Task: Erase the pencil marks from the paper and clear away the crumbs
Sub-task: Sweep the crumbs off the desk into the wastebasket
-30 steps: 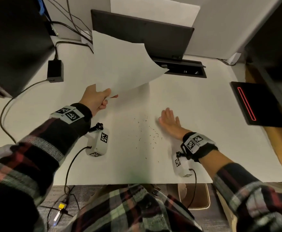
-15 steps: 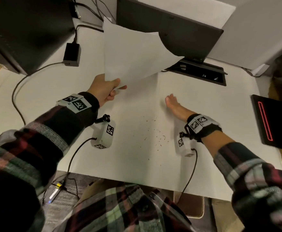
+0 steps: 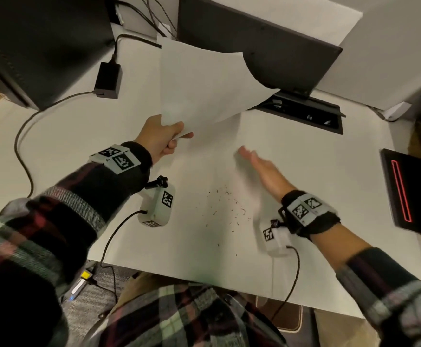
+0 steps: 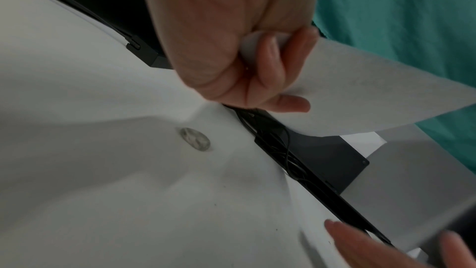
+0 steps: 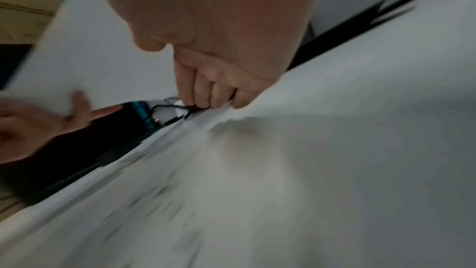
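While the left hand (image 3: 160,136) is pinching the paper (image 3: 204,86) aloft, the flat, open-fingered right hand (image 3: 264,169) is hovering just right of the crumbs (image 3: 227,209), nearer them.

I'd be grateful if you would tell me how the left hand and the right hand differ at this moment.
The left hand has a curled grip on a corner of the paper, lifted clear of the desk; the right hand holds nothing. The left hand looks sharp; the right hand is flat, fingers straight, and motion-blurred beside the crumbs. Both wear tagged wrist cameras and plaid sleeves.
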A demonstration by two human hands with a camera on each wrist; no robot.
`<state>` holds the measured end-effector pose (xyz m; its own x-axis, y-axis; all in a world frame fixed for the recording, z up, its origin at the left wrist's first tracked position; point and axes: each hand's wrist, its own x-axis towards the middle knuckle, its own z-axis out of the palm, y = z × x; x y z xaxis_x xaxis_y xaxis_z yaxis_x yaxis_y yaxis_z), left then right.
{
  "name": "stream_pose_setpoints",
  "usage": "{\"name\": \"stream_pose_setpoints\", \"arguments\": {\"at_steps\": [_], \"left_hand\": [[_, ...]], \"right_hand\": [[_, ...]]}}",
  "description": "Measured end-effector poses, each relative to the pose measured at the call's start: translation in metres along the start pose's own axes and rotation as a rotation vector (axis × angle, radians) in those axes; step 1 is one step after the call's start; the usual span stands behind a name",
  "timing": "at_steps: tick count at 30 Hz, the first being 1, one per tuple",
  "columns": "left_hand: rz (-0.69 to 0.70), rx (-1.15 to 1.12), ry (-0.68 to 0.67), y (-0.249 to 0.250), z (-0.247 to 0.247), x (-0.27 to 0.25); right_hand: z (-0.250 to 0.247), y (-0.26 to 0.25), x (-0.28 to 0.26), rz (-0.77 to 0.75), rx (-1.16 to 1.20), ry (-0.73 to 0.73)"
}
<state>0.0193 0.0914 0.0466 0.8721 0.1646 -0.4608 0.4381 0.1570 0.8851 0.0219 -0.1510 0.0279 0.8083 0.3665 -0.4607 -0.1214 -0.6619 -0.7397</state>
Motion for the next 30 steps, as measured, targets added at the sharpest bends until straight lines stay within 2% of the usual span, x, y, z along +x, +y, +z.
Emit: {"name": "stream_pose_setpoints", "arguments": {"at_steps": [2, 5, 7, 11, 14, 16, 17, 18, 20, 22, 23, 26, 28, 30], "left_hand": [[0.001, -0.001, -0.001, 0.0, 0.002, 0.0], [0.005, -0.015, 0.006, -0.001, 0.002, -0.001], [0.009, -0.03, 0.003, -0.002, 0.001, -0.001], [0.009, -0.026, 0.013, -0.003, 0.003, -0.001], [0.014, -0.025, 0.012, -0.003, 0.005, 0.002], [0.014, -0.023, 0.013, -0.004, 0.006, 0.003], [0.014, -0.024, 0.011, -0.004, 0.007, 0.004], [0.014, -0.024, 0.007, -0.004, 0.007, 0.003], [0.015, -0.03, 0.004, -0.003, 0.008, 0.004], [0.012, -0.029, 0.012, -0.003, 0.008, 0.004], [0.01, -0.025, 0.018, -0.004, 0.008, 0.003], [0.011, -0.018, 0.029, -0.005, 0.007, 0.003], [0.015, -0.025, 0.028, -0.006, 0.005, 0.003], [0.014, -0.031, 0.029, -0.007, 0.005, 0.003]], "right_hand": [[-0.026, 0.008, 0.018, 0.04, -0.096, 0.08], [-0.049, 0.026, 0.046, 0.196, -0.26, 0.058], [-0.049, 0.031, 0.063, 0.243, -0.378, 0.026], [-0.021, 0.02, 0.068, 0.17, -0.477, -0.088], [0.005, 0.017, 0.041, 0.081, -0.479, -0.23], [0.016, 0.019, 0.012, -0.019, -0.4, -0.384], [0.017, 0.019, -0.001, -0.046, -0.298, -0.417], [0.015, 0.016, -0.01, -0.044, -0.184, -0.38], [-0.001, 0.01, -0.012, -0.018, -0.02, -0.191], [-0.023, 0.008, 0.001, 0.006, -0.023, -0.03], [-0.033, 0.009, 0.01, 0.037, -0.073, -0.004], [-0.046, 0.017, 0.036, 0.169, -0.266, -0.056], [-0.035, 0.014, 0.049, 0.159, -0.404, -0.078], [-0.013, 0.006, 0.055, 0.117, -0.512, -0.165]]}}
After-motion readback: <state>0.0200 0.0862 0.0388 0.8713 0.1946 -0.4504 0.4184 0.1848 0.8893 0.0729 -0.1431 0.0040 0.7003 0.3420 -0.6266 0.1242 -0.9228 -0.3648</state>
